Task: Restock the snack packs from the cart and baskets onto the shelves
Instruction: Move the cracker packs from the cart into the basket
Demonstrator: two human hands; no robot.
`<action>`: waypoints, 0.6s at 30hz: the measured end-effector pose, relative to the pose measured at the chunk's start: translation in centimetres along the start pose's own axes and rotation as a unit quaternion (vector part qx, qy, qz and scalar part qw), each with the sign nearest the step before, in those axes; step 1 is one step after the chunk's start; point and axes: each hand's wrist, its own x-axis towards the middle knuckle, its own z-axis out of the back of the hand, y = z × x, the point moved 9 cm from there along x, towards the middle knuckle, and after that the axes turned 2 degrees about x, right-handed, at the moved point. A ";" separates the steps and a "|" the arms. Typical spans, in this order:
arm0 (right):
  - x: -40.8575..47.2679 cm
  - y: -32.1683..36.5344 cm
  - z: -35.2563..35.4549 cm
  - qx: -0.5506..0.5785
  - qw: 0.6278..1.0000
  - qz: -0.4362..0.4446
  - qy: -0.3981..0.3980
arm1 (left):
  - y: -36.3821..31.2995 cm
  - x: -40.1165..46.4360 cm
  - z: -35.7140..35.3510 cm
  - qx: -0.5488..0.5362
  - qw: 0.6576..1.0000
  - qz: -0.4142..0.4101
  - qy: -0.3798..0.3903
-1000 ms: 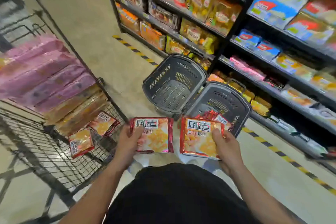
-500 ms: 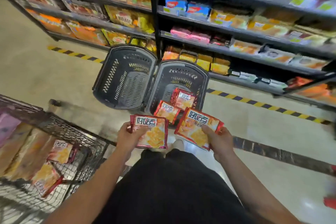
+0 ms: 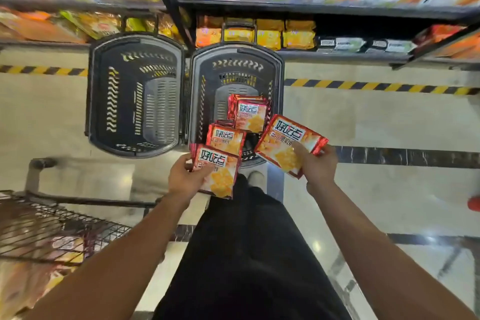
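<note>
Both hands are held out over the floor, each gripping one red snack pack. Fingers of the left hand (image 3: 185,176) curl round the left edge of its snack pack (image 3: 217,174), thumb on the printed face. Over to the right, the right hand (image 3: 315,167) pinches a second pack (image 3: 289,141) at its lower corner, thumb on top, the pack tilted.

Just beyond the two hands stand two dark plastic baskets side by side on the floor, their rims touching or nearly so. Ahead of the left hand, the left basket (image 3: 98,91) shows only its slotted bottom. Between and ahead of the hands, the right basket (image 3: 276,65) holds more red packs (image 3: 249,117), one partly covered by the pack in the left hand.

Pale, glossy tile floor (image 3: 376,117) with dark inlaid strips spreads under everything, and a yellow-and-black hazard stripe (image 3: 376,86) runs across it beyond the baskets. Past that stripe rise dark metal shelves (image 3: 337,9) stocked with yellow, pink, orange and white packets, all blurred. Below and left of the left hand is a wire cart (image 3: 52,226) with blurred packets inside. Black trousers and one pale shoe toe show beneath the hands.
</note>
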 end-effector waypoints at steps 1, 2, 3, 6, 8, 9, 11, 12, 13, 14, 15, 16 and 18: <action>1.1 -0.1 -0.8 -0.009 1.000 0.008 -0.004 | 0.3 1.5 -0.8 0.008 1.000 0.006 0.005; 2.3 -0.4 -1.7 -0.018 1.000 0.013 -0.002 | 0.7 3.1 -1.7 0.020 1.000 0.010 0.016; 3.6 -0.7 -2.8 -0.027 1.000 0.014 0.005 | 1.1 4.6 -2.6 0.037 0.999 0.007 0.027; 7.8 -2.1 -6.1 -0.042 0.999 -0.006 0.018 | 2.0 8.8 -5.3 0.089 0.995 -0.006 0.046; 10.5 -2.5 -8.4 -0.064 0.998 0.009 0.018 | 2.9 11.6 -7.1 0.096 0.994 -0.005 0.054; 11.9 -2.5 -9.7 -0.083 0.996 0.027 0.019 | 3.2 12.9 -8.0 0.093 0.994 -0.008 0.059; 14.3 -2.4 -12.1 -0.120 0.991 0.062 0.017 | 3.8 15.4 -9.4 0.079 0.995 -0.017 0.057; 15.6 -2.6 -13.1 -0.136 0.988 0.078 0.012 | 4.2 16.6 -9.8 0.075 0.996 -0.023 0.050; 16.8 -2.7 -14.1 -0.151 0.984 0.093 0.010 | 4.5 17.7 -10.1 0.075 0.996 -0.029 0.043; 17.8 -2.9 -15.0 -0.170 0.980 0.103 0.011 | 4.9 18.7 -10.4 0.078 0.996 -0.035 0.036; 18.7 -3.2 -15.9 -0.188 0.976 0.112 0.016 | 5.2 19.5 -10.7 0.084 0.995 -0.042 0.027; 19.5 -3.6 -16.7 -0.205 0.972 0.117 0.022 | 5.4 20.1 -10.8 0.094 0.994 -0.050 0.018; 20.5 -4.3 -18.0 -0.227 0.966 0.121 0.038 | 5.7 20.9 -11.1 0.112 0.992 -0.065 0.006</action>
